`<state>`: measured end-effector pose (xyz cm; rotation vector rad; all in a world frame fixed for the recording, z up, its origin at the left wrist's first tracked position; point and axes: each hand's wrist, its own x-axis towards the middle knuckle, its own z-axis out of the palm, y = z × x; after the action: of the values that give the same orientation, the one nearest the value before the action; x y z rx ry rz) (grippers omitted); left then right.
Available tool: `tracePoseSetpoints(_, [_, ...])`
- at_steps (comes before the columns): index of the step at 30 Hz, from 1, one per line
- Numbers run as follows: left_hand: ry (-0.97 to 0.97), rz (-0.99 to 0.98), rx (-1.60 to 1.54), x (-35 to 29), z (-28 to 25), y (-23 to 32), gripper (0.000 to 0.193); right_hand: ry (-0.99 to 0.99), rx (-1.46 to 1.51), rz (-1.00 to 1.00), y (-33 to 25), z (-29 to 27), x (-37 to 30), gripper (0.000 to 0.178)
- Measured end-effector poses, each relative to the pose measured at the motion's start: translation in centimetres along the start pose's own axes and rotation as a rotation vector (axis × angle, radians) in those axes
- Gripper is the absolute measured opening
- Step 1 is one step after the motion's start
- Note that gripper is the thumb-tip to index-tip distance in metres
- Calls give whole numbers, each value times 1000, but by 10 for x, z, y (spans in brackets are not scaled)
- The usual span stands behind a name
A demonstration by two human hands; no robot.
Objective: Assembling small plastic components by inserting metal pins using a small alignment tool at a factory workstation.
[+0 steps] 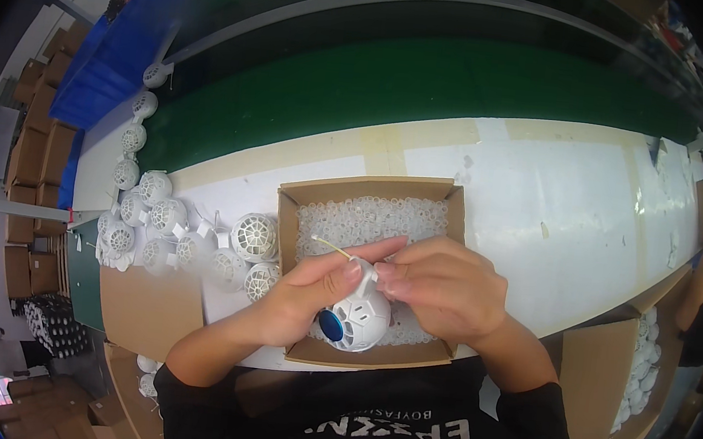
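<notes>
A white ball-shaped plastic housing [360, 323] with cut-out openings is held over an open cardboard box [362, 362]. On its lower left side sits a shiny blue disc [330, 326]. My left hand [305, 292] is closed round the housing's narrow neck, thumb on top. From that neck a thin pale yellow wire [331, 246] sticks out over the left fingers. At the other side of the neck my right hand [451, 290] has its fingertips pinched together; whatever lies between them is hidden. Many small clear plastic rings [369, 215] fill the box beneath.
Several white lattice balls [255, 237] crowd the table on the left, with a row running back along its edge. A green surface [435, 78] lies beyond the white table [558, 207]. At lower right, a carton [596, 382] adjoins more white balls. Another person's arm [700, 273] shows far right.
</notes>
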<state>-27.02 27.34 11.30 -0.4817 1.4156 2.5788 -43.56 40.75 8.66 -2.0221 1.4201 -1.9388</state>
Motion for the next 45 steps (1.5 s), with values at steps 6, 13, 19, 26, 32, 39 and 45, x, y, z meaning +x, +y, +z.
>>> tracePoseSetpoints(6, [94,172,438,9,3,-9,55,-18,-222,41,-8,2,0,37])
tracePoseSetpoints(13, [271,275,810,8,2,-10,59,-57,-176,218,-8,-1,-7,43])
tracePoseSetpoints(19, [170,394,848,-18,5,22,62,138,151,434,-20,21,-1,46])
tracePoseSetpoints(26, [781,359,999,-138,-20,33,62,-599,-264,425,-9,15,-12,35])
tracePoseSetpoints(32, [1466,-400,1621,-289,-53,-42,58,-670,-312,418,-7,19,-12,30])
tracePoseSetpoints(39, [1457,-329,1429,-312,-67,-39,65,-703,-282,368,-8,20,-13,23])
tracePoseSetpoints(45, [1402,285,1600,-284,-210,31,40,-623,-178,456,-12,27,-9,22])
